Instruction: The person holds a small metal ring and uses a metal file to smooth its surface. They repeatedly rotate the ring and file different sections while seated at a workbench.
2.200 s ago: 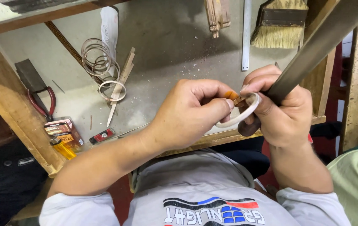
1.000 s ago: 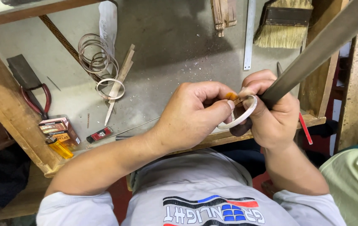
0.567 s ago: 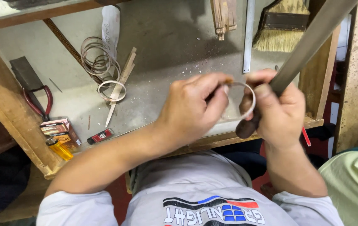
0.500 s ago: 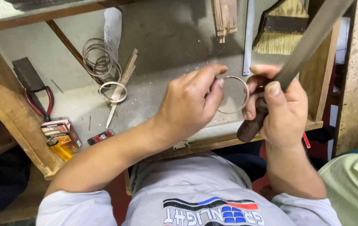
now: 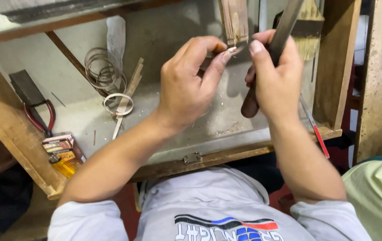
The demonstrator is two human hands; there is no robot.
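while hands (image 5: 233,78) meet, ring (image 5: 235,48) pinched between

Grey short-sleeved shirt, blue-red-white chest print; bare forearms.

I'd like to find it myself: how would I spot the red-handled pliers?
Start at the shallow wooden tray under the person's hands and follow its left wall. The pliers lie there beside a dark flat block, above a yellow lighter. Nothing else nearby has curved red handles.
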